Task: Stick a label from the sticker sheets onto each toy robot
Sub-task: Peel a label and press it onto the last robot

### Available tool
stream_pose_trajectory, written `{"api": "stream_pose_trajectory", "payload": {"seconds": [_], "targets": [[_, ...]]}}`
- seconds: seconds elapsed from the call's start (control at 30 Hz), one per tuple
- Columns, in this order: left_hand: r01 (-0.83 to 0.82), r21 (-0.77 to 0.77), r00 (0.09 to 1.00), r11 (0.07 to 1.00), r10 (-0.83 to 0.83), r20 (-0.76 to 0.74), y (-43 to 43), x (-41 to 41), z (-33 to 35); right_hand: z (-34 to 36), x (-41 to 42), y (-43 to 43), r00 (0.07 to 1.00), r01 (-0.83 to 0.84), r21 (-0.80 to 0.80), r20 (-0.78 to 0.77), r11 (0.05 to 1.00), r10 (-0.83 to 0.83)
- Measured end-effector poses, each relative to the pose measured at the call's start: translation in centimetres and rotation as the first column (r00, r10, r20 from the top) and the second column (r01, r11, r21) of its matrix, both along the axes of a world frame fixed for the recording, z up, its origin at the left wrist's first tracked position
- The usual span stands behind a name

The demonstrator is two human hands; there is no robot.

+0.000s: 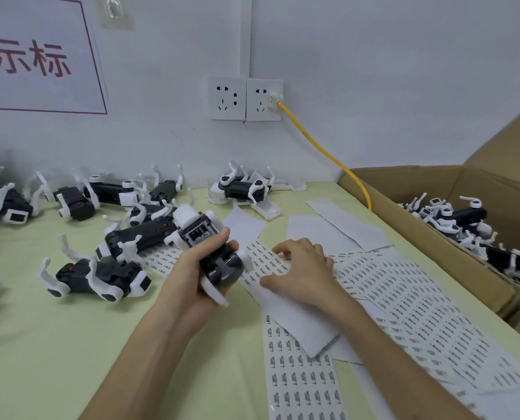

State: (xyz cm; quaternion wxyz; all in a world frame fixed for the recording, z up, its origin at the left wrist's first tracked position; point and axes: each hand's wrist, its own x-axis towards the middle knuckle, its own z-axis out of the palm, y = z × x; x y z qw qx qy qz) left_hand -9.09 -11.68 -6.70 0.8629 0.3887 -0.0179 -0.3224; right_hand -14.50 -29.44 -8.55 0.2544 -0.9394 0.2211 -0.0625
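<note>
My left fingers (214,241) grip one toy robot (222,269). My right fingers (286,247) bend onto a sticker sheet (262,262); whether they pinch, I cannot tell.

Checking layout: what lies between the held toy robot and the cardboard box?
Head view: sticker sheets and the right hand on them separate toy robot from cardboard box.
</note>
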Motion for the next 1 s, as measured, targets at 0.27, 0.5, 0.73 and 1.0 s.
{"api": "stream_pose_trajectory", "payload": {"seconds": [0.27,0.5,0.73,1.0], "targets": [[-0.051,0.073,0.999,0.996,0.05,0.007,0.0,-0.2,0.4,1.6,-0.9,-0.9,0.842,-0.054,0.315,0.524,0.947,-0.127],[0.17,0.1,0.962,0.98,-0.187,0.196,0.1,-0.7,0.2,2.3,-1.0,-1.5,0.673,-0.17,0.43,0.708,0.886,-0.214],[0.264,0.184,0.883,0.947,-0.314,0.348,0.6,-0.9,0.3,2.2,-0.8,-1.4,0.669,-0.27,0.454,0.723,0.849,-0.174],[0.277,0.281,0.813,0.919,-0.38,0.442,0.4,-1.1,0.2,2.7,-1.0,-1.4,0.672,-0.369,0.44,0.735,0.819,-0.092]]}}
